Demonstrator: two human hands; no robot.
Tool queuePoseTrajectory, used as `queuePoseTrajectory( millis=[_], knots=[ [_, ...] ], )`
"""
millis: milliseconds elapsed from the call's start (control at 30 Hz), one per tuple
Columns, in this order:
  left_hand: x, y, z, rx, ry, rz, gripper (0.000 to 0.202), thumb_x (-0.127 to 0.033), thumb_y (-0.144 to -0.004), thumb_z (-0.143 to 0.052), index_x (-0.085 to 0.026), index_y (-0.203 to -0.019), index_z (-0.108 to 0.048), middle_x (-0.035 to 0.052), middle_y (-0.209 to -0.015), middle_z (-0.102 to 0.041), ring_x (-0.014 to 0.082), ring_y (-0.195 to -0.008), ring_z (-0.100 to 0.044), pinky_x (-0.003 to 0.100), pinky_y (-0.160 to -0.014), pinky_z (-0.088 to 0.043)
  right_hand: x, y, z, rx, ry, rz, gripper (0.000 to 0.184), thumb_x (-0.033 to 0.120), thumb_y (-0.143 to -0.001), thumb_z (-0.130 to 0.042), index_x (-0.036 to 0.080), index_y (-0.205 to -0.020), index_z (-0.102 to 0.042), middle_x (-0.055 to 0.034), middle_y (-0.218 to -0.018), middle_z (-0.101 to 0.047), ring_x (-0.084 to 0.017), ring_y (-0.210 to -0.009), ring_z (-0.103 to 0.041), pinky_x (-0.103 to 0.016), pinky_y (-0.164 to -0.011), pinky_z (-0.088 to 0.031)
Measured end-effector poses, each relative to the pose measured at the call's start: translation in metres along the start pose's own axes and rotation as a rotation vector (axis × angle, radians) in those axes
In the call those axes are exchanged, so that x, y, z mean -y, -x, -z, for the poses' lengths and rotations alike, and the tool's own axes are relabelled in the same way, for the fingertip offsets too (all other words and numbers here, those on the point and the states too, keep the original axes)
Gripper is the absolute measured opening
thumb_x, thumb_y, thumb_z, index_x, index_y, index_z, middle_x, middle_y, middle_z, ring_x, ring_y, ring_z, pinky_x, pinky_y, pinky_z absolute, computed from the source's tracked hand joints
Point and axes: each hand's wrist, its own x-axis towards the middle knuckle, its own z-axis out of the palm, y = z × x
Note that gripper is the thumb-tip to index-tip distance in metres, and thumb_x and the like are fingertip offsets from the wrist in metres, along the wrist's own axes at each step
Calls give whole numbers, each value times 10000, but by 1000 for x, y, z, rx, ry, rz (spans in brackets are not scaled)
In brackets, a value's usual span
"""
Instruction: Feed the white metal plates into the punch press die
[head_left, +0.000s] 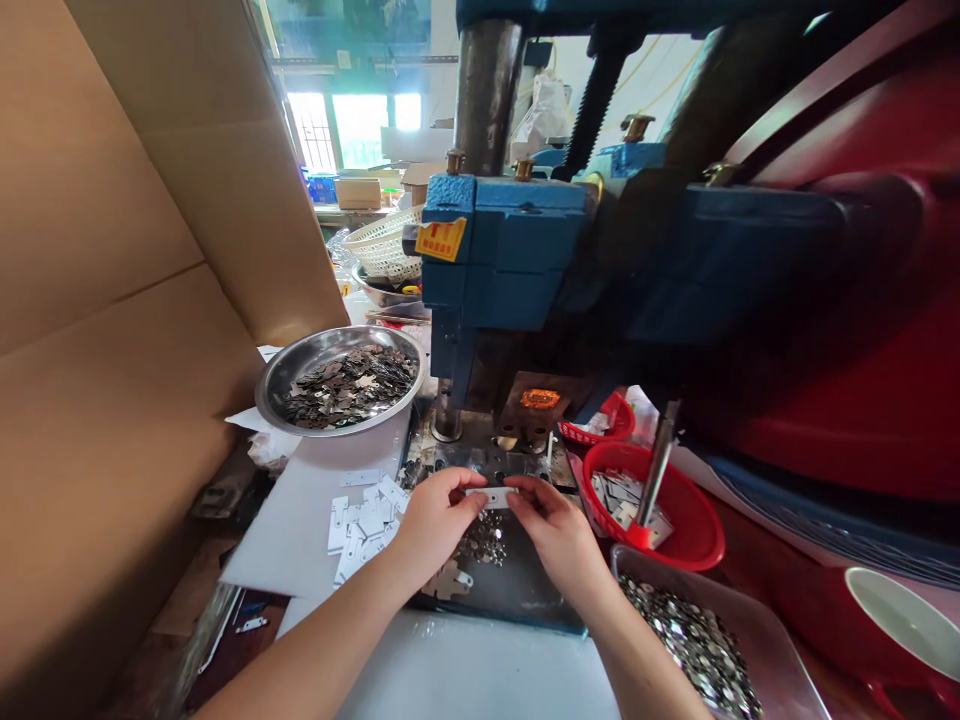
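A small white metal plate [495, 497] with holes is held level between my two hands, just in front of the press's die. My left hand [448, 505] pinches its left end between thumb and fingers. At the other end, my right hand [546, 510] grips it the same way. Beneath the hands, a heap of small shiny metal pieces [484, 542] lies on a dark plate [525, 590]. Several more white plates [367, 525] are scattered on a white sheet to the left of my left hand.
The blue press [502, 250] stands right ahead. A steel bowl [341, 430] of flat metal parts is at left. To the right are a red basket [701, 535] of white plates, a lever [660, 465] and a bin of shiny pieces [690, 640]. Cardboard [112, 350] walls the left side.
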Motion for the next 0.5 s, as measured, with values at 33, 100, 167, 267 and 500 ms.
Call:
queuePoseTrajectory(
  millis=[33,100,167,267,500],
  knots=[
    [-1,0,0,1,-8,-3,233,-284,-750,-594,-204,-954,-671,33,-916,-697,194,-810,-623,310,-762,-472,1,0,0,-15,7,-2,256,384,-777,-538,222,-921,-675,-32,-862,-696,-199,-815,-619,-306,-779,-455],
    [-1,0,0,2,-2,4,252,-273,-742,-603,-205,-976,-667,31,-926,-692,189,-810,-618,305,-763,-467,1,-1,1,-23,1,-5,265,380,-774,-536,223,-935,-676,-30,-875,-690,-196,-828,-612,-299,-779,-450],
    [0,0,0,1,36,31,254,-271,-731,-617,-200,-970,-667,31,-921,-689,187,-821,-613,298,-765,-459,2,0,1,-5,-33,-15,303,373,-767,-545,223,-1002,-663,-25,-873,-679,-189,-829,-605,-292,-771,-452],
    [4,0,-1,29,160,99,272,-285,-726,-630,-185,-978,-657,25,-837,-670,163,-732,-598,273,-679,-450,0,3,0,19,-99,-28,341,358,-749,-569,211,-1048,-641,-26,-859,-666,-183,-824,-603,-282,-757,-462],
    [3,18,10,117,166,130,301,-329,-749,-623,-196,-1018,-649,29,-872,-666,160,-751,-610,255,-669,-463,-18,15,20,-75,-29,-21,241,362,-734,-550,195,-885,-633,-52,-835,-677,-207,-810,-620,-303,-748,-472]
  ],
)
